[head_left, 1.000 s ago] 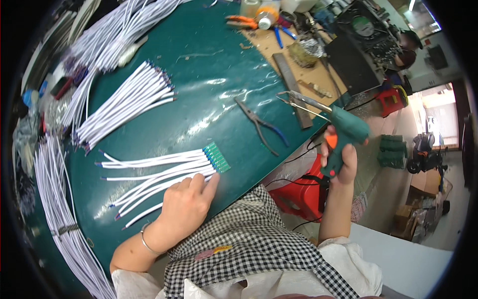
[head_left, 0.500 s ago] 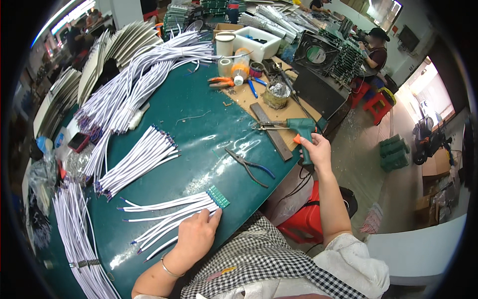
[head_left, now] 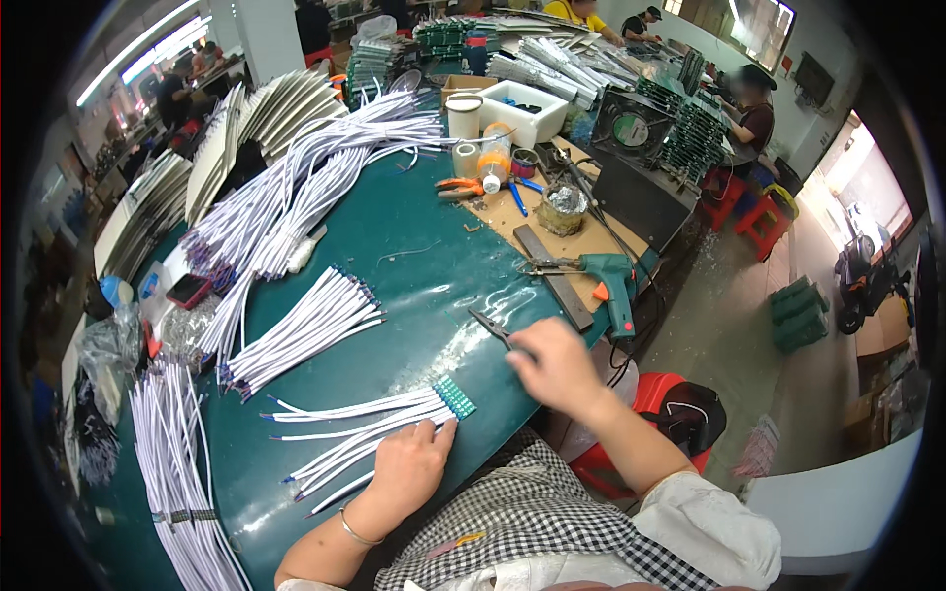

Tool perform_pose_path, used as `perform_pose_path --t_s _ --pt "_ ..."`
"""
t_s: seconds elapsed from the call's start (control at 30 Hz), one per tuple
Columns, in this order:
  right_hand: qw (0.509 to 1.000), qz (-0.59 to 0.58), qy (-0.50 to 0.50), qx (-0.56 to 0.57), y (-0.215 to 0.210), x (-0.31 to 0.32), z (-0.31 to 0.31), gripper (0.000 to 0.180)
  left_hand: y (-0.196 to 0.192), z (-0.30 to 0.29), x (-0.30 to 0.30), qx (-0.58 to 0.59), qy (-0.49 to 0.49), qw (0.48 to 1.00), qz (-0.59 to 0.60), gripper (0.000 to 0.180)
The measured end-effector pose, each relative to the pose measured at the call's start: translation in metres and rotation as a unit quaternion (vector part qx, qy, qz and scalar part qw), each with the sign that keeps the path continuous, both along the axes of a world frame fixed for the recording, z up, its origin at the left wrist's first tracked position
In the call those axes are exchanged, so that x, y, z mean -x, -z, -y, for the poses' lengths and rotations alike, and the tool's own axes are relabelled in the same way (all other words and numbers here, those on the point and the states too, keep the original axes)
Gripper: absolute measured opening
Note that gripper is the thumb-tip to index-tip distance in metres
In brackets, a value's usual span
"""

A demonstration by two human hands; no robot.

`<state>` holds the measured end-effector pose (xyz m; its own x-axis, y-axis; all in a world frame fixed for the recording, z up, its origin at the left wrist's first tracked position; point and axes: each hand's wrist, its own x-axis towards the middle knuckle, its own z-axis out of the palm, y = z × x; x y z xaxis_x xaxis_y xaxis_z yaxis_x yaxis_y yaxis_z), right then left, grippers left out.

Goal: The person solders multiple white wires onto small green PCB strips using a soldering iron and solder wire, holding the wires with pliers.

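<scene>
White cables (head_left: 370,429) lie side by side on the green table, their right ends at a small green circuit board strip (head_left: 455,397). My left hand (head_left: 410,471) is closed over the nearest cables, its index fingertip by the strip's lower edge. To the right, my right hand (head_left: 560,366) is over the handles of a pair of pliers (head_left: 489,323). Motion smears its fingers, so their grip cannot be made out; the pliers' jaws point to the upper left. Beyond it, a green soldering gun (head_left: 609,281) with an orange trigger rests with its metal tip across a flat bar (head_left: 557,281).
Bundles of white cables (head_left: 305,330) cover the table's left side. Orange-handled pliers (head_left: 460,187), blue-handled cutters (head_left: 518,194), an orange-labelled bottle (head_left: 496,153) and a foil-topped tin (head_left: 563,209) stand farther back. A red stool (head_left: 650,394) is beside the table. Other people work behind.
My right hand has let go of the soldering gun, which now lies at the table's right edge, and has moved left to the pliers. My left hand stays on the cables. The view has shifted slightly.
</scene>
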<state>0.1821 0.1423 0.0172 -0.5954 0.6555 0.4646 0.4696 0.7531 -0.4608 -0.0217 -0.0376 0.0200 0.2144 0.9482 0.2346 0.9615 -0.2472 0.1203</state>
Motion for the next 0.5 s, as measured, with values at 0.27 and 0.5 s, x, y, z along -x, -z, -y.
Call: perform_pose_path --t_s 0.27,0.5 --pt "0.989 0.135 -0.051 0.017 0.018 0.060 0.038 0.019 0.010 0.008 -0.004 -0.017 -0.006 1.000 0.017 0.029" --pt "0.979 0.054 -0.077 0.181 0.019 0.076 0.039 0.017 0.007 0.012 0.004 -0.009 -0.030 0.997 0.070 0.016"
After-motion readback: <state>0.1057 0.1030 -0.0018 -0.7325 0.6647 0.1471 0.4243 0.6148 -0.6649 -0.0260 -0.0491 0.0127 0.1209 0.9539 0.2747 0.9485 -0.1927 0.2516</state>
